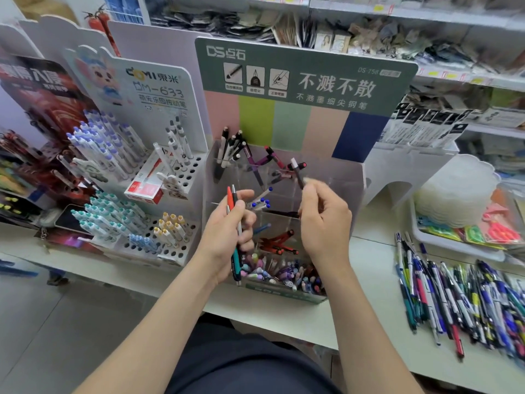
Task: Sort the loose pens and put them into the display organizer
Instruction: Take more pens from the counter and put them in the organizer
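Left hand (224,237) is curled round a small bundle of pens (230,199) in orange, black and teal, held upright in front of the clear organizer (346,180). A dark pen (297,170) with a pale end is pinched at the fingertips of the right hand (324,223), above the organizer's middle compartments; the fingers are blurred. Black, purple, blue and red pens are seen in the compartments. A pile of loose pens (468,297) is spread on the white counter (369,280) to the right, well apart from the organizer.

Display organizer (326,61) green header: "DS 点石", "不溅不散", "DS-758". Left pen stand (159,89) backboard: "東米", "DM-633".
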`<state>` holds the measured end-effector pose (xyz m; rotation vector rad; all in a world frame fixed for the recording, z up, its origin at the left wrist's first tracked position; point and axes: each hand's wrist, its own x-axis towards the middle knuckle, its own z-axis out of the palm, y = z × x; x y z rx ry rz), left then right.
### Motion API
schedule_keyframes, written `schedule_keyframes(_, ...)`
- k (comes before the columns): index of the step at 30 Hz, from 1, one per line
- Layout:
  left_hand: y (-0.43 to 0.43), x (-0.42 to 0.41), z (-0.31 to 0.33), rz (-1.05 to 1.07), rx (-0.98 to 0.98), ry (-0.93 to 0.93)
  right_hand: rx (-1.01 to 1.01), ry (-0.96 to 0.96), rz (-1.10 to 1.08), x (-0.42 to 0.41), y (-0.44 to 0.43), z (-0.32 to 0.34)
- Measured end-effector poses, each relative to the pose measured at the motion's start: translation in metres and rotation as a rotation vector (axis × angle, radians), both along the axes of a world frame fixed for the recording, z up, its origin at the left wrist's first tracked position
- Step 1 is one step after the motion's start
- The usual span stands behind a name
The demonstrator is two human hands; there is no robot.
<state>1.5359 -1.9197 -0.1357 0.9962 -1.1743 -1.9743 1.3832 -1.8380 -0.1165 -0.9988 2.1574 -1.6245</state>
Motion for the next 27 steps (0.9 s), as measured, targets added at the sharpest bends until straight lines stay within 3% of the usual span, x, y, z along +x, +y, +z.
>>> schedule_keyframes(4,0.000,-0.001,0.002,0.005,0.156,0.093,0.129,0.055,-0.092,-0.012,0.010,-0.010)
schedule_keyframes(9,0.004,-0.007,0.008,-0.034,0.222,0.144,-0.210,0.121,-0.309,-0.015,0.016,0.001)
schedule_keyframes(12,0.004,-0.016,0.012,-0.038,0.193,0.134,-0.184,0.255,-0.382,-0.028,0.015,0.006)
schedule_keyframes(18,0.008,-0.028,0.014,-0.105,0.080,0.076,-0.017,0.371,-0.185,-0.052,-0.009,0.008)
schedule_keyframes(24,0.009,-0.029,0.012,-0.070,-0.062,0.021,-0.134,0.421,-0.293,-0.015,0.007,0.004)
schedule_keyframes(27,0.006,-0.030,0.012,0.022,-0.103,0.035,0.072,0.057,0.113,0.010,0.011,0.013)
